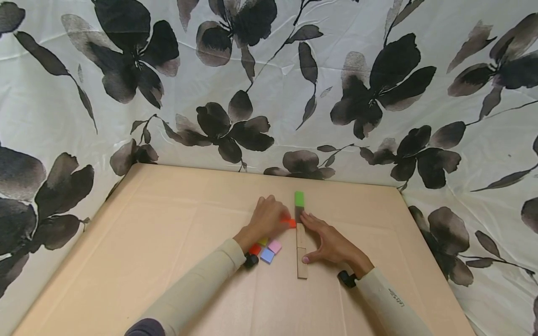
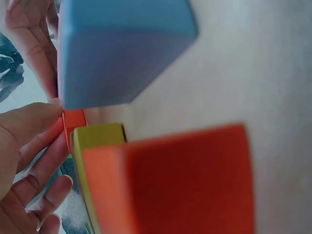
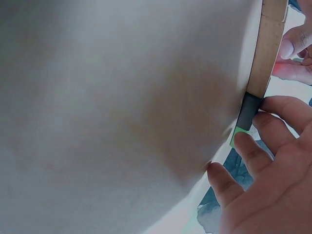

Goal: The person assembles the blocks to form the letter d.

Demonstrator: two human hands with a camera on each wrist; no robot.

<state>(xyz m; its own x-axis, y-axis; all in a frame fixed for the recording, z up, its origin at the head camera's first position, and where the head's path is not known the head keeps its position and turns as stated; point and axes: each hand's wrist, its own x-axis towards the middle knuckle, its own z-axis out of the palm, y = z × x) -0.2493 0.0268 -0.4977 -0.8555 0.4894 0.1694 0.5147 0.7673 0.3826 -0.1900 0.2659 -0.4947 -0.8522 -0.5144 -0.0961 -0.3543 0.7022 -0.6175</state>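
Four pieces stand end to end in a straight line on the tabletop: a green block point(image 1: 299, 199), a dark block point(image 3: 249, 111) and two plain wooden blocks point(image 1: 301, 266). My left hand point(image 1: 268, 218), left of this line, pinches a small orange-red block point(image 2: 74, 122) between thumb and fingers, its end right at the dark block's side. My right hand point(image 1: 334, 242) lies along the line's right side, fingers extended. Its fingertips touch the dark block, and its thumb rests at the nearer wooden block.
Beside my left wrist lie a red block point(image 1: 254, 249), a blue block point(image 1: 267, 255), a pink block point(image 1: 275, 246) and a partly hidden yellow block point(image 1: 263, 241). The tan tabletop point(image 1: 189, 205) ends at a floral cloth point(image 1: 290, 93) behind it.
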